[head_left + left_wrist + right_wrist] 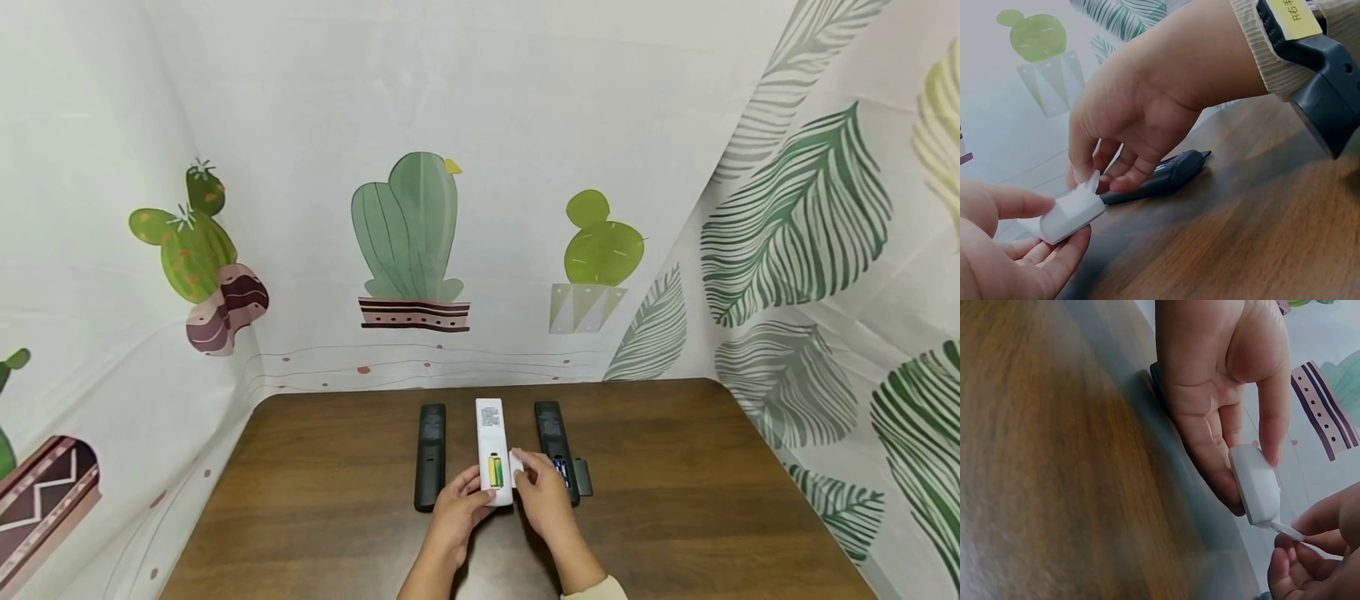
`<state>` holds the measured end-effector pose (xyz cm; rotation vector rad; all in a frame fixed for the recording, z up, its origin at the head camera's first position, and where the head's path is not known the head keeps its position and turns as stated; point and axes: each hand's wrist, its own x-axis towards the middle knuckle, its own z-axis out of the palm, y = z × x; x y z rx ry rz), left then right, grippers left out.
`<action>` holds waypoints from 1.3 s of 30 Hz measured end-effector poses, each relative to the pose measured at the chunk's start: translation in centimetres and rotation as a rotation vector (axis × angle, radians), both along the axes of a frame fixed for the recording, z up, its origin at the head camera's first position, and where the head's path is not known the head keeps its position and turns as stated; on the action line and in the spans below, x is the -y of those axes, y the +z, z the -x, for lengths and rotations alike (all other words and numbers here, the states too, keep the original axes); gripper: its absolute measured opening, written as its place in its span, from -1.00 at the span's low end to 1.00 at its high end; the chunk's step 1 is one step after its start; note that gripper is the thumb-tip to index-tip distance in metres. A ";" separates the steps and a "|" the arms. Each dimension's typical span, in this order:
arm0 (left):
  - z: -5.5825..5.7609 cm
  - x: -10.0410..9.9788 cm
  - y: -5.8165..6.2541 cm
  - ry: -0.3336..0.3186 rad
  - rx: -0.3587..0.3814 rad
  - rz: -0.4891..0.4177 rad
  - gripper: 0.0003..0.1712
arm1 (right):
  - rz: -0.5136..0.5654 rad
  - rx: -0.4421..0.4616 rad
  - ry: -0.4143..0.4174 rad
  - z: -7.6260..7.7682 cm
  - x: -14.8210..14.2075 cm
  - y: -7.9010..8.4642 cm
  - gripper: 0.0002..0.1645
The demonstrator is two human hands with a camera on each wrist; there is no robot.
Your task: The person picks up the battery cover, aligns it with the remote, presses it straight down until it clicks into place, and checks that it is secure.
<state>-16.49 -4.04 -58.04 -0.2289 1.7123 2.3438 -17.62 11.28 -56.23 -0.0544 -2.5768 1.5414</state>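
A white remote control (491,429) is held back side up, its battery bay open with green-and-yellow batteries (496,472) inside. My left hand (454,510) grips its lower end, thumb on one side and fingers beneath, as the left wrist view also shows. Between the thumb and fingers of my right hand (545,498) is a small white battery cover (1287,531), tilted at the remote's right edge. In the right wrist view the remote's white end (1254,484) appears raised above the table, with the cover at its corner.
A black remote (430,454) lies on the wooden table (322,500) to the left. Another black remote (551,429) lies to the right, its bay uncovered with dark blue batteries showing, and a black battery cover (583,477) beside it. Behind hangs a cactus-print cloth (502,250).
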 end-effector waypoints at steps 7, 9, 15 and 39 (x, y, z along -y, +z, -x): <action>-0.1 0.2 0.0 -0.002 -0.008 -0.028 -0.25 | 0.065 0.012 -0.016 0.3 -0.2 0.1 -0.50; -0.1 0.2 0.0 -0.003 -0.007 -0.031 -0.24 | 0.080 0.008 -0.024 0.3 -0.3 0.2 -0.46; -0.2 0.3 0.0 -0.025 -0.006 -0.031 -0.23 | 0.171 -0.011 -0.010 0.1 -0.6 0.5 -0.41; -0.2 0.7 0.8 -0.047 0.000 -0.114 -0.20 | 0.365 -0.097 0.123 0.1 0.6 1.1 -0.62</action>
